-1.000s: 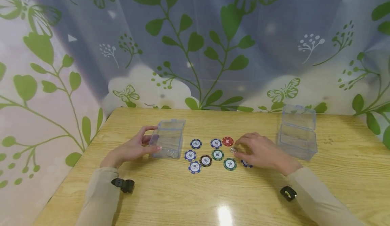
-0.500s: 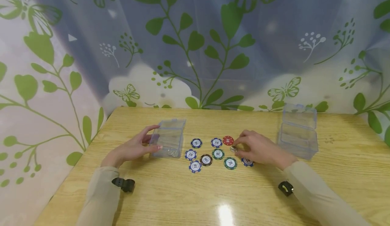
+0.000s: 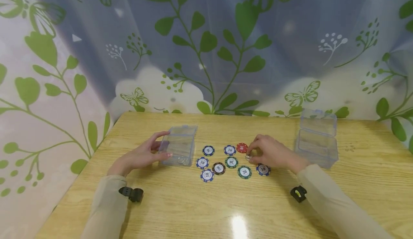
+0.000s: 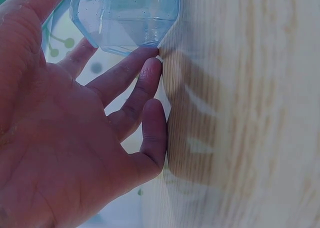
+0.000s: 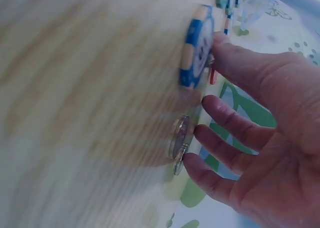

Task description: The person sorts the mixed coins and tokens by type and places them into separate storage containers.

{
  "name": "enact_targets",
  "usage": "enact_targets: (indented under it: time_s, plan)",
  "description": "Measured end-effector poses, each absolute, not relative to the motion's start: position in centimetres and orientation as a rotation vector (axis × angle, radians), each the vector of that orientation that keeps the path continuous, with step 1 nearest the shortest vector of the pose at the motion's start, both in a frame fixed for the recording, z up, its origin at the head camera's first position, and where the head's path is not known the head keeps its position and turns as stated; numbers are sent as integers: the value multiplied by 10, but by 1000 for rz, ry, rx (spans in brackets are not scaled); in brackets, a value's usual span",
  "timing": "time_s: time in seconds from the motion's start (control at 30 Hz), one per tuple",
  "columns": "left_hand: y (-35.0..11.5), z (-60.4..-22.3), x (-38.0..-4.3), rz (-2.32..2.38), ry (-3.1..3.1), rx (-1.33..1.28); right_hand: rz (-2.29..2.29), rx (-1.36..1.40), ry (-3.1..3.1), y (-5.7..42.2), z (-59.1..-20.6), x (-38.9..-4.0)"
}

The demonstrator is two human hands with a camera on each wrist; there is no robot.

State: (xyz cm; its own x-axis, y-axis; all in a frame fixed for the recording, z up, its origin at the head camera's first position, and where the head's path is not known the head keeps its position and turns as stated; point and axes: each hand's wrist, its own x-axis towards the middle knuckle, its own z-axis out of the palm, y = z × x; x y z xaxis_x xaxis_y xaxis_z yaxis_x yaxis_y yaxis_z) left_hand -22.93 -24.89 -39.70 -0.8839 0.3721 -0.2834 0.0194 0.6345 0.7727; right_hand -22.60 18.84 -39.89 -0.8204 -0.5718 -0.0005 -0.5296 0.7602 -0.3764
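Observation:
My left hand (image 3: 138, 158) grips a clear plastic box (image 3: 176, 145) by its left side, thumb along the front and fingers behind. The box's lid stands raised, and a few round clear pieces (image 3: 182, 160) lie in its front right corner. My right hand (image 3: 269, 153) reaches down to the table and pinches a small silvery coin (image 3: 247, 157) between thumb and index finger, beside a red poker chip (image 3: 242, 148). In the right wrist view a blue poker chip (image 5: 197, 48) lies by the thumb. Two flat, shiny coin-like discs (image 5: 180, 138) lie close to the other fingertips.
Several poker chips lie spread mid-table, among them a black one (image 3: 219, 168) and a green one (image 3: 244, 172). A second clear box (image 3: 317, 147) stands with its lid raised at the right. Several small pieces (image 3: 350, 148) lie farther right. A patterned curtain (image 3: 213, 52) hangs behind the table.
The right hand has shifted slightly back and its wrist has swung left, uncovering more of the blue chip in front. The left hand keeps its hold on the box.

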Motion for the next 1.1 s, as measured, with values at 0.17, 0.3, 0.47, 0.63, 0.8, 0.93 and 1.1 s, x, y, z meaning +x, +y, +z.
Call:
enact_targets:
  time_s: [0.17,0.3,0.47,0.63,0.8,0.93,1.1]
  plan:
    - [-249,-397,-230,1145,2435,307,-598,-808,2805,187,-397,-229]
    - [-249,-397,-229,1145,2435,310,-634,-793,2788,189,-398,-231]
    - [-249,-397,-229,1151,2432,305,-712,-885,2742,193,-401,-233]
    - [-249,-398,-229,1156,2427,296,-767,-889,2713,195,-399,-231]
    - [-250,-399,-230,1162,2429,298,-773,-834,2722,196,-399,-229]
    - [-249,-398,-229,1159,2434,300,-802,-811,2726,196,-399,-228]
    - [-249,-397,-228,1153,2432,293,-868,-796,2702,196,-399,-227]
